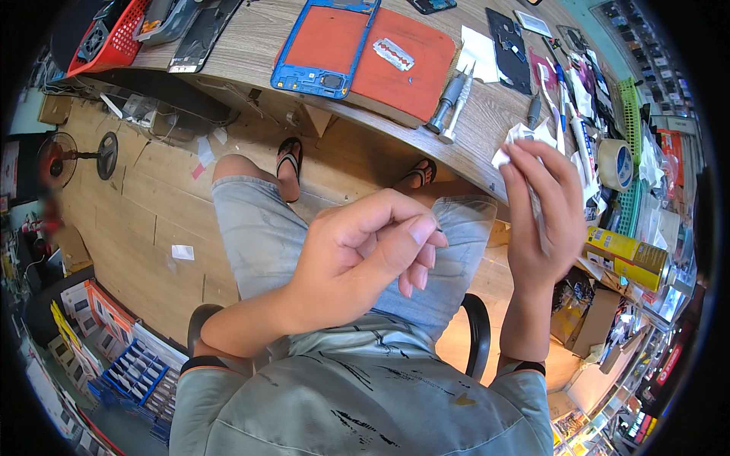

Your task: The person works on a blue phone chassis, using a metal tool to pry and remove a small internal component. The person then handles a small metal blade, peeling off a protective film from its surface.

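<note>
At the counter (251, 49), R hand (547, 224), fingers nearly straight, meets crumpled white tissue (521, 132) at its fingertips, grip unclear; prob. light, soft, tearable, best pinched by a fold. L hand (350, 254), closed thumb-to-index, pinches tiny dark sliver (439, 229).

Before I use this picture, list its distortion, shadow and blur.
Head view: the desk's front edge bows and black fills the corners; head view, left: darker shade lies under the desk; head view, far left: the fan looks smeared, while the left hand looks fairly sharp.
</note>
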Action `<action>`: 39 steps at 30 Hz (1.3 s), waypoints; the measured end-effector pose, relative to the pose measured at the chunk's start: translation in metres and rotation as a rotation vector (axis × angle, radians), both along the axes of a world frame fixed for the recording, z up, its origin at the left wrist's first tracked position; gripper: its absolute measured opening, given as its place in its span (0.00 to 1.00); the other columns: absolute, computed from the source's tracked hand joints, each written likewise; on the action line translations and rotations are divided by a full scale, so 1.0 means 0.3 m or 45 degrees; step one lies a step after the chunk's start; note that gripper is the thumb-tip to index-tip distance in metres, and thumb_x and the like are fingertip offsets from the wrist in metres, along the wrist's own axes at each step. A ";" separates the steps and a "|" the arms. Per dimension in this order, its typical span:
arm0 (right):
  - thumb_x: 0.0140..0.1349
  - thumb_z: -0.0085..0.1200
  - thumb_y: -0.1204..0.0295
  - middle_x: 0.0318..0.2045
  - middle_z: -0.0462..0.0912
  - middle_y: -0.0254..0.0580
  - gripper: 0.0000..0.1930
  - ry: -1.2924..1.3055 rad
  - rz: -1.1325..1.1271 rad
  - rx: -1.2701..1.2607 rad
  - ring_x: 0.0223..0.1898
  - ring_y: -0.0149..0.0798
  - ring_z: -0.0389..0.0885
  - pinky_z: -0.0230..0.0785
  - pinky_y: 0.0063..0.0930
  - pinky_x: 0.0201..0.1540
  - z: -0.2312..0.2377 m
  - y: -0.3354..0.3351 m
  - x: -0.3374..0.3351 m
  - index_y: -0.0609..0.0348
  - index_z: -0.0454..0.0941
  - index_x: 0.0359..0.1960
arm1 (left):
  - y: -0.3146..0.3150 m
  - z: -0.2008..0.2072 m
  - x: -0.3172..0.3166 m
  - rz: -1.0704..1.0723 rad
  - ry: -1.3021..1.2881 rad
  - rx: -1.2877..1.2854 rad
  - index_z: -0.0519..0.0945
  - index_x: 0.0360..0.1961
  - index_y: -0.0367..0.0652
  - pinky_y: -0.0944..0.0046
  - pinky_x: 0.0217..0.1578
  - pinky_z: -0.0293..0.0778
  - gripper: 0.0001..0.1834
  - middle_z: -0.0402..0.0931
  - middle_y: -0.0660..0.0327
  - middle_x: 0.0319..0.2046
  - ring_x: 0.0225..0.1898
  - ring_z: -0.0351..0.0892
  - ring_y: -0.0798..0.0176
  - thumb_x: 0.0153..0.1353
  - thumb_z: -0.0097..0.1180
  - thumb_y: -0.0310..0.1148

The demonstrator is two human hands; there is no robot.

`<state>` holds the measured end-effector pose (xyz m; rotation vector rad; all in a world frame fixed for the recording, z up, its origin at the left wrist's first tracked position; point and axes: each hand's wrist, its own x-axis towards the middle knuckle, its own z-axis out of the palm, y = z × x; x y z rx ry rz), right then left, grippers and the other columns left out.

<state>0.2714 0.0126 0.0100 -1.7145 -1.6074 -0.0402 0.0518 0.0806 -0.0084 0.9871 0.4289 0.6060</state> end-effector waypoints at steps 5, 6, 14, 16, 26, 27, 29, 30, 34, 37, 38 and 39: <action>0.60 0.57 0.86 0.55 0.81 0.45 0.19 -0.498 -0.105 -0.245 0.53 0.50 0.83 0.77 0.38 0.55 -0.088 0.056 0.066 0.62 0.80 0.54 | -0.020 0.019 -0.030 0.056 0.029 0.182 0.76 0.46 0.28 0.67 0.28 0.80 0.11 0.79 0.51 0.33 0.29 0.82 0.64 0.77 0.45 0.26; 0.59 0.57 0.86 0.56 0.81 0.44 0.21 -0.530 -0.102 -0.265 0.54 0.50 0.83 0.76 0.39 0.56 -0.094 0.062 0.073 0.61 0.80 0.55 | -0.023 0.023 -0.036 0.066 0.029 0.227 0.76 0.46 0.28 0.67 0.29 0.81 0.11 0.79 0.50 0.34 0.30 0.82 0.64 0.77 0.45 0.26; 0.59 0.63 0.83 0.52 0.84 0.49 0.16 -0.105 0.038 -0.013 0.52 0.50 0.85 0.77 0.36 0.54 0.004 0.026 -0.047 0.62 0.84 0.50 | -0.046 0.017 -0.074 0.178 0.063 0.520 0.76 0.49 0.25 0.68 0.31 0.80 0.12 0.78 0.49 0.38 0.32 0.83 0.64 0.77 0.44 0.25; 0.57 0.67 0.81 0.47 0.86 0.52 0.14 0.243 0.264 -0.006 0.48 0.48 0.87 0.79 0.35 0.50 0.071 -0.040 -0.138 0.65 0.85 0.45 | -0.055 0.013 -0.078 0.197 0.072 0.549 0.76 0.49 0.25 0.68 0.31 0.80 0.12 0.78 0.50 0.38 0.32 0.83 0.64 0.77 0.44 0.25; 0.54 0.68 0.83 0.42 0.87 0.53 0.11 0.398 0.469 0.024 0.41 0.44 0.88 0.81 0.32 0.42 0.074 -0.089 -0.249 0.68 0.86 0.40 | -0.107 0.010 -0.121 0.289 0.070 0.637 0.77 0.49 0.27 0.68 0.29 0.79 0.09 0.79 0.50 0.36 0.29 0.83 0.65 0.74 0.48 0.21; 0.54 0.68 0.83 0.42 0.87 0.53 0.11 0.423 0.466 0.012 0.41 0.44 0.88 0.81 0.31 0.42 0.076 -0.093 -0.255 0.68 0.86 0.40 | -0.110 0.011 -0.126 0.305 0.071 0.656 0.77 0.48 0.27 0.68 0.28 0.79 0.09 0.79 0.50 0.35 0.28 0.84 0.65 0.73 0.49 0.21; 0.54 0.68 0.83 0.41 0.87 0.53 0.11 0.475 0.461 -0.013 0.40 0.44 0.88 0.81 0.31 0.42 0.074 -0.099 -0.263 0.68 0.86 0.40 | -0.111 0.012 -0.145 0.288 0.094 0.695 0.78 0.48 0.27 0.69 0.28 0.79 0.08 0.80 0.51 0.35 0.28 0.84 0.65 0.72 0.51 0.20; 0.54 0.68 0.83 0.41 0.87 0.53 0.11 0.486 0.478 -0.013 0.40 0.44 0.88 0.81 0.31 0.42 0.071 -0.101 -0.266 0.68 0.86 0.40 | -0.112 0.012 -0.155 0.280 0.106 0.714 0.78 0.48 0.27 0.69 0.28 0.79 0.08 0.80 0.51 0.34 0.28 0.84 0.65 0.71 0.52 0.20; 0.54 0.67 0.84 0.41 0.87 0.52 0.11 0.500 0.527 -0.030 0.40 0.43 0.88 0.80 0.31 0.42 0.072 -0.104 -0.273 0.68 0.86 0.40 | -0.118 0.015 -0.176 0.290 0.074 0.647 0.80 0.47 0.26 0.70 0.28 0.79 0.08 0.81 0.51 0.34 0.29 0.84 0.66 0.69 0.55 0.19; 0.54 0.67 0.84 0.41 0.87 0.51 0.10 0.478 0.539 -0.052 0.40 0.43 0.88 0.80 0.31 0.42 0.084 -0.106 -0.279 0.68 0.86 0.39 | -0.119 0.015 -0.184 0.297 0.070 0.648 0.81 0.45 0.26 0.70 0.28 0.79 0.07 0.82 0.50 0.34 0.28 0.84 0.66 0.68 0.56 0.18; 0.54 0.67 0.84 0.42 0.87 0.51 0.10 0.469 0.542 -0.060 0.41 0.43 0.88 0.80 0.31 0.43 0.087 -0.106 -0.281 0.68 0.86 0.39 | -0.119 0.016 -0.187 0.298 0.071 0.641 0.81 0.45 0.26 0.70 0.28 0.79 0.07 0.82 0.50 0.33 0.28 0.85 0.66 0.68 0.56 0.18; 0.54 0.67 0.83 0.42 0.87 0.51 0.10 0.471 0.544 -0.064 0.41 0.43 0.88 0.80 0.31 0.43 0.089 -0.108 -0.281 0.68 0.86 0.39 | -0.120 0.019 -0.189 0.299 0.073 0.635 0.81 0.45 0.26 0.71 0.28 0.79 0.07 0.82 0.50 0.33 0.28 0.85 0.66 0.68 0.56 0.18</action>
